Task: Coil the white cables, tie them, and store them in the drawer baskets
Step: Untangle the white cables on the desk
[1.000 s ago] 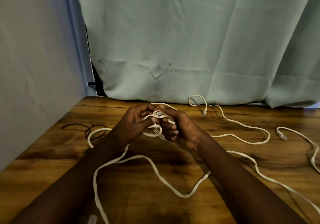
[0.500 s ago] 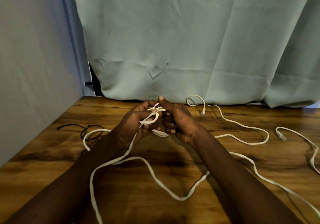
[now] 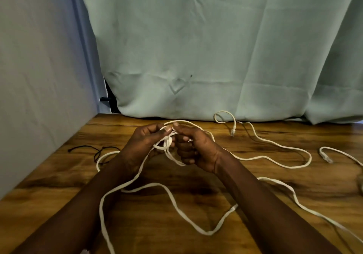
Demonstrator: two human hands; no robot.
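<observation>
Coiling step, early. Coil [image 3: 167, 142] is small, only a few turns, held up off the table [image 3: 255, 224] between both hands. Left hand [image 3: 149, 141] grips it, thumb on top and fingers curled round the turns from the coil's left. Right hand [image 3: 194, 147] touches the coil's right side with fingers curled in. Its thumb tip pinches a strand at the coil's top, against the left thumb. Can't tell whether the lower right fingers trap cable too; hidden.

Cable [image 3: 170, 196] slack is what matters. Most of it lies below the coil, toward the person. One strand drops from the coil's left along the left forearm to the bottom edge. Another sweeps under the coil and out right across the table. More runs right of the coil, past the right wrist, snaking out and back to a plug [image 3: 232, 133] up and right of the coil, near the curtain [image 3: 216, 57]. Second plug [image 3: 326, 157] lies far right of the coil, probably another cable's end.

Judgement: right hand is nearer the free run, so it should feed the next turn while left pins the coil. Feed comes from low-right up to the coil. Risk: crossed strands below the coil snag into a knot. Black cord [image 3: 86, 148] lies left of the coil, possibly the tie. No drawer baskets in view.
</observation>
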